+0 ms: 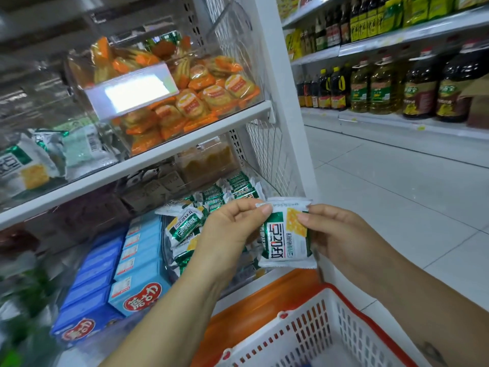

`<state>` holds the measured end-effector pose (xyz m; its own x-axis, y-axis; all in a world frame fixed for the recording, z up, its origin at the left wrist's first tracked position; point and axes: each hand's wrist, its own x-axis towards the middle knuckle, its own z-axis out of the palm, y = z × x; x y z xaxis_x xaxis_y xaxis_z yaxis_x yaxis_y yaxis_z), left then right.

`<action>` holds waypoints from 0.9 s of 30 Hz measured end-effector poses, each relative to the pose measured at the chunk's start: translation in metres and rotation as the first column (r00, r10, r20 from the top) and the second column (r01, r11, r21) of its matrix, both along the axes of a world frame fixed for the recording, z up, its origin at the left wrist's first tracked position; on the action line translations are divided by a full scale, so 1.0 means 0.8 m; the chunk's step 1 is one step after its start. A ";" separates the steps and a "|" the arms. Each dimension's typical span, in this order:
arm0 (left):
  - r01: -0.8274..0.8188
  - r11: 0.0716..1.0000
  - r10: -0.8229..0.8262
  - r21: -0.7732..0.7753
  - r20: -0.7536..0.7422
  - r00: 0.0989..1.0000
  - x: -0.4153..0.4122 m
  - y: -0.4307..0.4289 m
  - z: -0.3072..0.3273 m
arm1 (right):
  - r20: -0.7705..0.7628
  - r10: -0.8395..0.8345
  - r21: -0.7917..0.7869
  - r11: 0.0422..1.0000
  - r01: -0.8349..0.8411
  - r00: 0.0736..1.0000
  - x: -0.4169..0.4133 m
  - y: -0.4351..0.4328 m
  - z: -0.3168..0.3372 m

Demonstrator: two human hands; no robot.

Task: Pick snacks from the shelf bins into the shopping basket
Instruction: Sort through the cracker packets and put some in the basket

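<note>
A pale tiled floor [397, 207] runs along the aisle. A wire mesh panel [264, 152] closes the near rack's [185, 137] end; opposite, white shelves [383, 122] carry bottles of oil [381, 88].

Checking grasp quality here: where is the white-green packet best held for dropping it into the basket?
Probably the flat top seal, pinched from above: the packet hangs upright by the basket, its middle bulges, and the left hand and right hand pinch it near its top.

left hand [230, 227], right hand [337, 234]: pinch grips
</note>
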<state>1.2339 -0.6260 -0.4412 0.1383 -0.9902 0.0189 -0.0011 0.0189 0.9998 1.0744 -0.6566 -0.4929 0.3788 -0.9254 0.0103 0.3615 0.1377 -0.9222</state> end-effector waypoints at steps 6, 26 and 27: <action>0.019 0.994 0.008 0.109 -0.241 0.971 -0.009 0.002 0.004 | 0.050 0.004 0.090 0.996 -0.009 0.999 -0.001 -0.002 0.004; 0.085 0.941 -0.209 0.329 0.362 0.909 0.050 0.101 -0.220 | -0.895 0.263 0.066 0.878 -0.474 0.362 -0.012 0.032 -0.102; 0.084 0.921 -0.243 0.379 0.396 0.885 0.053 0.107 -0.244 | -0.934 0.221 0.058 0.869 -0.491 0.281 -0.015 0.030 -0.113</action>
<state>1.2762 -0.5408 -0.6365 0.0311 -0.9518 -0.3051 -0.4564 -0.2851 0.8429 1.0622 -0.6324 -0.5836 0.5694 -0.7161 -0.4037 -0.7262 -0.2082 -0.6552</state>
